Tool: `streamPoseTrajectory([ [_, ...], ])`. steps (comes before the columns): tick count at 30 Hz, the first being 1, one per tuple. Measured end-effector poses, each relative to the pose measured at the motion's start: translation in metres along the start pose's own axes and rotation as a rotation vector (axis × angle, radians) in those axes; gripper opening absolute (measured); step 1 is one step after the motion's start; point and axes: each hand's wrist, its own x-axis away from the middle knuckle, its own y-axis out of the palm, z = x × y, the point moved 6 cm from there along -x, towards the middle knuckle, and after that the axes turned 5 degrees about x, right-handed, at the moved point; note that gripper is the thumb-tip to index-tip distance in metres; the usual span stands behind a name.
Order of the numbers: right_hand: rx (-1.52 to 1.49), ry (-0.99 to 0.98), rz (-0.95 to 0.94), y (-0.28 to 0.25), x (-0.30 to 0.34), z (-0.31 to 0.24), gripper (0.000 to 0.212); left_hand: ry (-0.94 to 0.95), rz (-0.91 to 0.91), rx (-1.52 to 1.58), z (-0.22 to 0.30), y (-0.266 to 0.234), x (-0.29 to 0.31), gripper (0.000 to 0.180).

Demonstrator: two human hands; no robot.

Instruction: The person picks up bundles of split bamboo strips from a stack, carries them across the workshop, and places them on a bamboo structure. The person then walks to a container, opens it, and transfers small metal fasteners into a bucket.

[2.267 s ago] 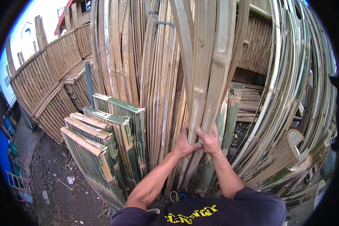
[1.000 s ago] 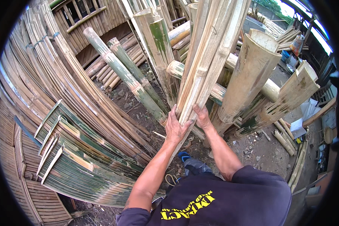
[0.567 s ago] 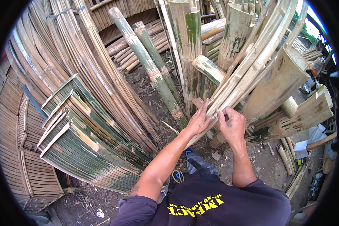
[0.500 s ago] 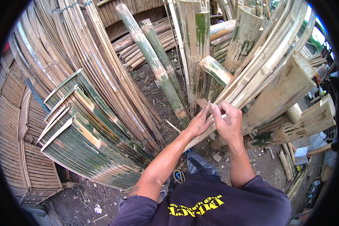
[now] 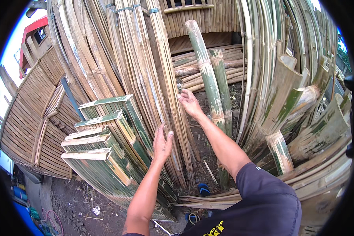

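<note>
Head view: work area with upright bamboo stock.

Item: tan bamboo strips (image 5: 139,67), standing upright ahead of both hands, bound near the top with blue ties (image 5: 153,10).

Left hand (image 5: 162,143): grip spread, thumb apart, just beside the strips' lower part; contact cannot be told. Right hand (image 5: 189,103): grip loosely spread, fingers slightly curled, at the strips' right edge; contact likewise unclear.

Obstructions, left: green-edged slatted panels (image 5: 106,171), leaning in a row beside the strips; blue post (image 5: 72,98) behind them; slatted bamboo fence (image 5: 23,126) farther out.

Obstructions, right: two green poles (image 5: 208,78), tilted, partly covered by the right forearm; stacked poles (image 5: 234,65) behind; broad hollow culms (image 5: 279,86), open-ended; long pale strips (image 5: 318,181), low, running toward the feet.

Containers: blue tub-like object (image 5: 19,192), far left; contents too small to tell.

Ground (image 5: 70,200): dark soil, white scrap (image 5: 96,211).
</note>
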Motion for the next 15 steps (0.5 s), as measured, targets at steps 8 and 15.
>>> streamPoseTrajectory([
  [8,-0.003,0.056,-0.038,0.066,-0.083,0.081,0.098,0.045,0.17,-0.135,-0.004,0.0,-0.066,0.066],
  [15,0.189,-0.106,-0.085,0.049,-0.016,0.0,0.082,0.018,0.377,-0.05,-0.012,0.002,-0.074,0.065],
])
